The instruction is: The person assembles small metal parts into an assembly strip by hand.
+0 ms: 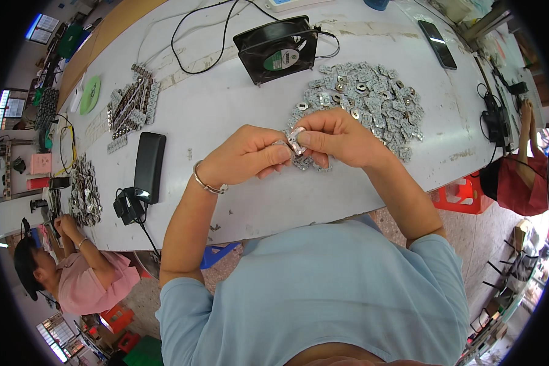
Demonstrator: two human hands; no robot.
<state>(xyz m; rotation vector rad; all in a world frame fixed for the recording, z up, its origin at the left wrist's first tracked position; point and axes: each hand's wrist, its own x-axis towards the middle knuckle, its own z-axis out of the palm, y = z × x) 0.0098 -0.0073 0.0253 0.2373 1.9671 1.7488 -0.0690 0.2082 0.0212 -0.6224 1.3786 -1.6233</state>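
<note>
Pale blue shirt (341, 293) cloth lies nearest. Beyond it, a small silver metal piece (295, 141) is held above the white table (213, 110), pinched between the right hand (338, 137)'s thumb and fingers; the left hand (250, 154)'s fingers close narrowly on its left side. Just beyond spreads a pile of metal pieces (378, 100), beside a black fan (277, 50).

Left hand (250, 154): curled, pinching | right hand (340, 137): pinching, just beside left | forearms (191, 226): angled inward
</note>
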